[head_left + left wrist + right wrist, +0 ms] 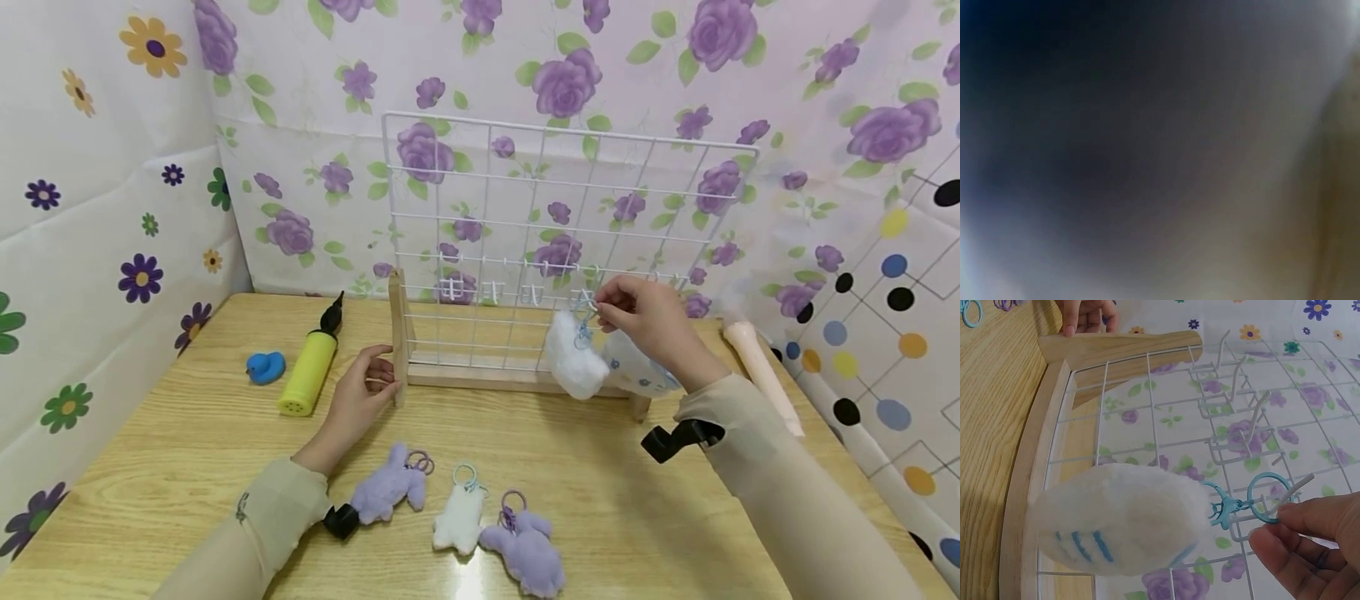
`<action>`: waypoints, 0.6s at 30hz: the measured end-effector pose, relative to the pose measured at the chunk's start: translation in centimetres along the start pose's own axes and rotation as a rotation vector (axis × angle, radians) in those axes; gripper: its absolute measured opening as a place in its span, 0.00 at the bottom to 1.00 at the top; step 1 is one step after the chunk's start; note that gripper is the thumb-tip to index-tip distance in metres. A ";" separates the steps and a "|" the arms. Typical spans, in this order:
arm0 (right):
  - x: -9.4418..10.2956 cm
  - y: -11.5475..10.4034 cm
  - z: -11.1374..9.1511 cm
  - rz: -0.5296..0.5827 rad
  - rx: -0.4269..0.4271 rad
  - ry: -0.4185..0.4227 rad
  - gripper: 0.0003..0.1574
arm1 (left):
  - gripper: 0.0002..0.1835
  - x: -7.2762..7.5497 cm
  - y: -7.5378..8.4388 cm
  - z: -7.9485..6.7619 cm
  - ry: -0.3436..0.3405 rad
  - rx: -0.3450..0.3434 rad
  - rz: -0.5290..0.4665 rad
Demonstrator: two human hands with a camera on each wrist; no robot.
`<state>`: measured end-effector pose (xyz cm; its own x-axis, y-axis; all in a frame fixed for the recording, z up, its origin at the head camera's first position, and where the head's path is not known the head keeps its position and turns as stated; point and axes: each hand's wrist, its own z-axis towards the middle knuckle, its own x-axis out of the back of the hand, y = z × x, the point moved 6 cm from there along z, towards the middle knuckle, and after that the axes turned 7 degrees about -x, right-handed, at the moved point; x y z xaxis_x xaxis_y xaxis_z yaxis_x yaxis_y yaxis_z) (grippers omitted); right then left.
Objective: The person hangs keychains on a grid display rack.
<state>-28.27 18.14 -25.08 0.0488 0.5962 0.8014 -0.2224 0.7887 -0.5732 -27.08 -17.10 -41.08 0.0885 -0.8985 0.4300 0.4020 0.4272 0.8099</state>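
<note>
My right hand (648, 321) pinches the light-blue ring (1269, 497) of a white plush keychain (573, 354) between thumb and forefinger. That ring overlaps the upturned tip of a white hook (1297, 489) on the wire grid rack (487, 225). The plush hangs in front of the mesh, blue stripes showing in the right wrist view. Behind it, partly covered by my right hand, is another white plush with blue marks (637, 367). My left hand (363, 387) grips the rack's left wooden stand (398, 333). The left wrist view is a dark blur.
Several more hooks (491, 292) line the grid to the left. Two purple plush keychains (532, 558) and a small white one (459, 518) lie in front. A yellow pump (309, 375) and blue rubber duck (266, 367) are at left, a pale pink tube-like object (761, 375) at right.
</note>
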 end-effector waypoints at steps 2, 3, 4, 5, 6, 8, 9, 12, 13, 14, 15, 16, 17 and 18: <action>0.1 0.0 0.0 -0.003 0.002 -0.001 0.07 | 0.28 0.1 0.7 0.0 -0.001 -0.011 0.007; 0.1 0.1 0.0 -0.002 -0.001 -0.004 0.08 | 0.28 0.2 1.2 -0.1 -0.002 -0.015 0.007; 0.2 0.1 0.0 -0.003 -0.005 -0.006 0.08 | 0.27 0.3 1.6 -0.2 -0.002 -0.022 0.008; 0.2 0.0 -0.1 -0.003 -0.005 -0.007 0.08 | 0.27 0.4 1.9 -0.2 -0.002 -0.023 0.010; 0.3 0.0 -0.1 -0.007 -0.010 -0.010 0.08 | 0.27 0.4 1.9 -0.2 -0.001 -0.026 0.009; 0.4 0.0 -0.2 -0.007 -0.019 -0.014 0.09 | 0.28 0.3 1.3 -0.2 0.001 -0.017 0.004; 0.6 -0.1 -0.3 -0.002 -0.018 -0.015 0.10 | 0.28 0.2 0.9 -0.1 0.002 -0.012 0.000; 1.1 -0.4 -0.7 0.001 -0.004 0.001 0.10 | 0.29 -0.1 -0.9 0.1 0.006 -0.012 -0.003; 1.3 -0.6 -0.9 0.005 0.006 0.010 0.10 | 0.29 -0.2 -1.2 0.2 0.008 -0.018 -0.005; 1.5 -0.7 -1.1 0.002 0.017 0.022 0.10 | 0.29 -0.2 -1.3 0.2 0.009 -0.027 -0.004; 1.8 -0.9 -1.3 -0.001 0.033 0.036 0.10 | 0.29 -0.1 -1.3 0.3 0.009 -0.036 -0.002; 1.9 -1.0 -1.5 -0.005 0.045 0.049 0.10 | 0.28 -0.1 -1.4 0.3 0.010 -0.043 0.000; 2.1 -1.2 -1.8 -0.002 0.055 0.057 0.10 | 0.28 -0.1 -1.3 0.3 0.011 -0.050 0.000; 2.2 -1.3 -2.0 -0.003 0.065 0.067 0.10 | 0.28 -0.1 -1.3 0.3 0.012 -0.054 -0.001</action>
<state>-25.95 18.75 -22.92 0.1141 0.6039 0.7889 -0.2852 0.7805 -0.5563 -27.85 -17.56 -42.08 0.0992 -0.9000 0.4244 0.4506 0.4209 0.7873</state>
